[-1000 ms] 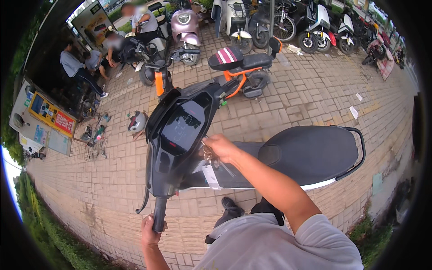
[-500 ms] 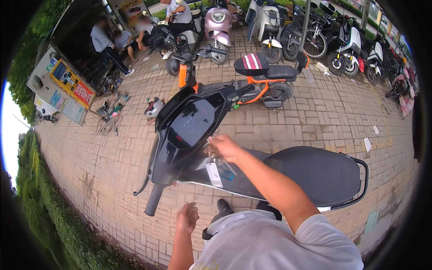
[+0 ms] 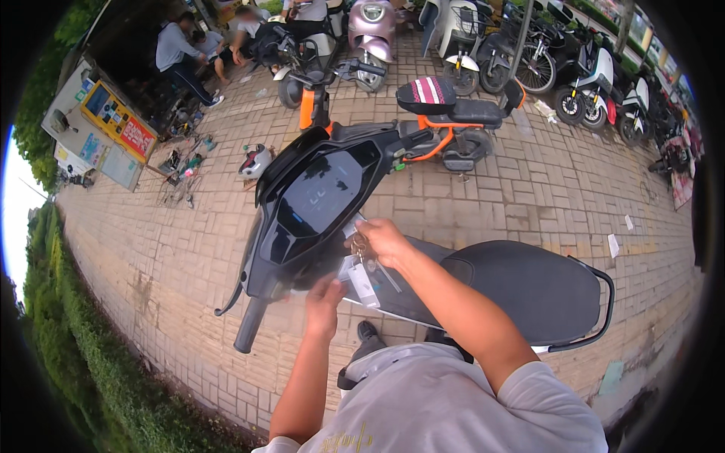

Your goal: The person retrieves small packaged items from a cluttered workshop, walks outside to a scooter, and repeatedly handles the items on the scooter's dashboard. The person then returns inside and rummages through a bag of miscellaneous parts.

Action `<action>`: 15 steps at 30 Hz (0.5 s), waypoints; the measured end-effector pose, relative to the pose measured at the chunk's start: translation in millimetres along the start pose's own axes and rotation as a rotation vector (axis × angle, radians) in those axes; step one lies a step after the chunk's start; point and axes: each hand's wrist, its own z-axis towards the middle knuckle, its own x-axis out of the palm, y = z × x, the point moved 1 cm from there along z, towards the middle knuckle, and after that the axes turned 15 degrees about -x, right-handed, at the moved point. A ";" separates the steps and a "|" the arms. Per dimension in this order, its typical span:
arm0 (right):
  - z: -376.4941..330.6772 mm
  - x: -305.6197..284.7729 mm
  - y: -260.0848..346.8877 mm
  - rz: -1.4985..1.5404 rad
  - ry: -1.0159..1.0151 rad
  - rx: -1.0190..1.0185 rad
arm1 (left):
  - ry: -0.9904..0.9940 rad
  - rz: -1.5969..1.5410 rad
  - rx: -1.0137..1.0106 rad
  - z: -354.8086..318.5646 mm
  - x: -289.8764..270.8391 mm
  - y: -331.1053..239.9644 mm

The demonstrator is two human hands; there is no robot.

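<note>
A black electric scooter [image 3: 317,204] stands in front of me, its dashboard screen lit and its long black seat [image 3: 529,287] to the right. My right hand [image 3: 381,240] is at the steering column below the dashboard, closed on a key [image 3: 356,243] with a ring and a white tag [image 3: 361,281] hanging from it. My left hand [image 3: 325,298] is raised just below the dashboard, fingers up, next to the hanging tag. It holds nothing. The left handlebar grip [image 3: 249,332] points down toward me, untouched.
An orange and black scooter [image 3: 445,121] stands just beyond mine. More scooters and bicycles line the back. Several people sit at the back left near a yellow kiosk [image 3: 113,121]. A helmet [image 3: 255,160] and tools lie on the brick paving. A hedge borders the left.
My left hand has let go of the left handlebar grip and risen to the area under the dashboard. My right hand has stayed at the key. My view has shifted.
</note>
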 end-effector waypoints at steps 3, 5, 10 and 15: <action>7.3 1.4 3.8 0.052 0.033 -0.037 | 0.028 -0.003 0.050 0.0 1.8 -14.5; 8.7 -11.1 -2.8 0.069 0.062 -0.054 | 0.073 -0.080 0.029 3.8 4.2 -12.6; -47.9 -16.1 8.8 0.117 -0.090 -0.046 | 0.005 0.054 0.182 -0.7 9.8 -10.3; -115.8 -28.1 20.2 0.142 -0.124 -0.148 | 0.044 0.569 0.616 -29.2 39.4 -46.0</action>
